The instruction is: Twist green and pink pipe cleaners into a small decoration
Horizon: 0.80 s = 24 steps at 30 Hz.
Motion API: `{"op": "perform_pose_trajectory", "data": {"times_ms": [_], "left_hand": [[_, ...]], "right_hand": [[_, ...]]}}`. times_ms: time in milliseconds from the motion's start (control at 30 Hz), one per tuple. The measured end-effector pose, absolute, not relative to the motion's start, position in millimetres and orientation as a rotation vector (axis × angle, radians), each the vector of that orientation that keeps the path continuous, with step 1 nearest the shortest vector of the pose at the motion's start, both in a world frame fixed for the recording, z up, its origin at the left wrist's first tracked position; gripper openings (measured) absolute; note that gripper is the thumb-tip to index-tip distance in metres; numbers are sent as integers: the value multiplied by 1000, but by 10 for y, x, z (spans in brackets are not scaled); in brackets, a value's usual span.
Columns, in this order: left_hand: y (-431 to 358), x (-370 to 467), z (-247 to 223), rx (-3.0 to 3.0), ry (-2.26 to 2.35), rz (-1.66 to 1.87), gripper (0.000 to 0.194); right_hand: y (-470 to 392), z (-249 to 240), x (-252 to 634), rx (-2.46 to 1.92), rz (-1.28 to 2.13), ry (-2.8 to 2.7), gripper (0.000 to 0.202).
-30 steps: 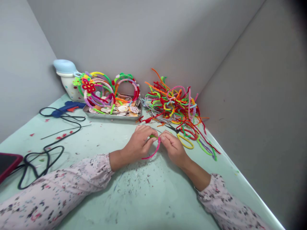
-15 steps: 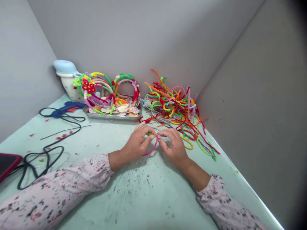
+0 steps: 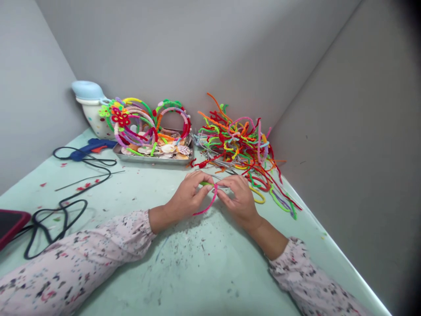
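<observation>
My left hand (image 3: pixel 189 195) pinches a green pipe cleaner (image 3: pixel 205 183) between thumb and fingers, and most of that piece is hidden behind the hand. From its end a pink pipe cleaner (image 3: pixel 210 205) curves down and left in a loose tail. Just to the right, my right hand (image 3: pixel 240 199) is closed in a pinch on a thin grey strip (image 3: pixel 222 187) that meets the pink wrap. The fingertips of both hands are close together, slightly above the table.
Behind the hands, a metal tray (image 3: pixel 154 160) holds shells and colourful pipe-cleaner hoops (image 3: pixel 173 107). A tangled pipe-cleaner pile (image 3: pixel 240 140) lies at the back right. To the left are a blue glue gun (image 3: pixel 87 149), a black cord (image 3: pixel 66 204), a lidded cup (image 3: pixel 94 109) and a red-edged device (image 3: pixel 13 226).
Both hands keep their pinch in nearly the same place. The pink tail has shifted very slightly; the rest of the scene looks the same apart from a small camera shift.
</observation>
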<state>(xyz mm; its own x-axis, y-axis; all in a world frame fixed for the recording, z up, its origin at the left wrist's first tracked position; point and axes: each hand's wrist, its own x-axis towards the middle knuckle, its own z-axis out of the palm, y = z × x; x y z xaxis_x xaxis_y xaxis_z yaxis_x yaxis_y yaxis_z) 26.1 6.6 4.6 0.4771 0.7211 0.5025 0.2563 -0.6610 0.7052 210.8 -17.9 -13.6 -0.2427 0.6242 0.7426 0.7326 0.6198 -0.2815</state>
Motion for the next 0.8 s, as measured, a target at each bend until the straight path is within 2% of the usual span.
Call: {"op": "perform_pose_trajectory", "data": {"times_ms": [800], "left_hand": [[71, 255, 62, 2153, 808, 1059, 12]], "right_hand": [[-204, -135, 2098, -1059, -90, -1964, 8]]}}
